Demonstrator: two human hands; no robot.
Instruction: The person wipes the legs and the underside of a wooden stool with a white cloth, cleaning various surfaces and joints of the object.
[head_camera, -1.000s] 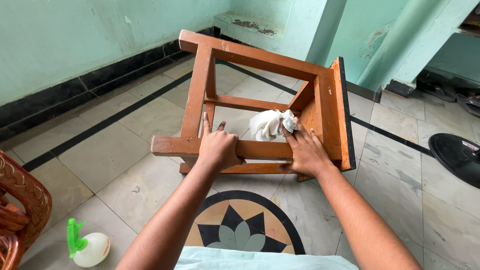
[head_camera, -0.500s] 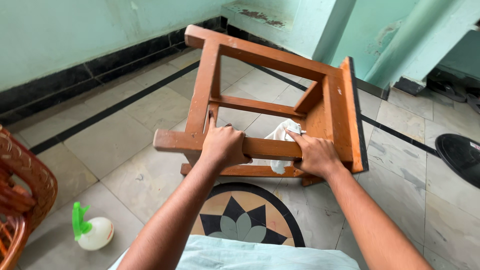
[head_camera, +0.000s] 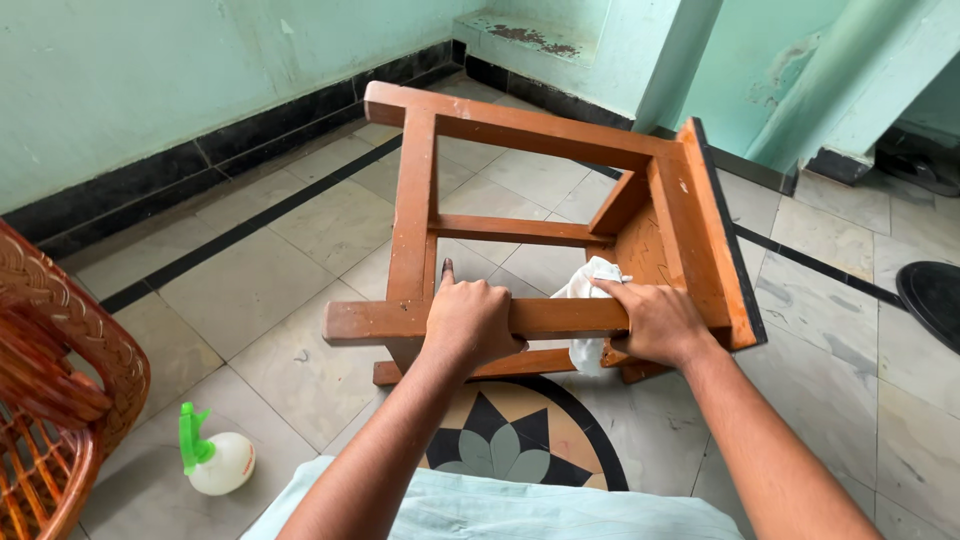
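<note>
A brown wooden stool (head_camera: 540, 130) lies on its side on the tiled floor, legs pointing left and its seat on the right. My left hand (head_camera: 468, 320) grips the nearest leg from above, forefinger stretched along the crossbar. My right hand (head_camera: 655, 322) presses a crumpled white cloth (head_camera: 588, 290) against the same leg, close to the underside of the seat. Part of the cloth hangs below the leg, behind my fingers.
A white spray bottle with a green nozzle (head_camera: 215, 460) lies on the floor at lower left. A woven cane chair (head_camera: 50, 400) stands at the left edge. A dark round object (head_camera: 930, 300) sits at the right edge. Pale green walls close the back.
My right hand has slid the cloth down from inside the frame to the nearest leg. My left hand keeps its grip. The view has moved closer to the stool.
</note>
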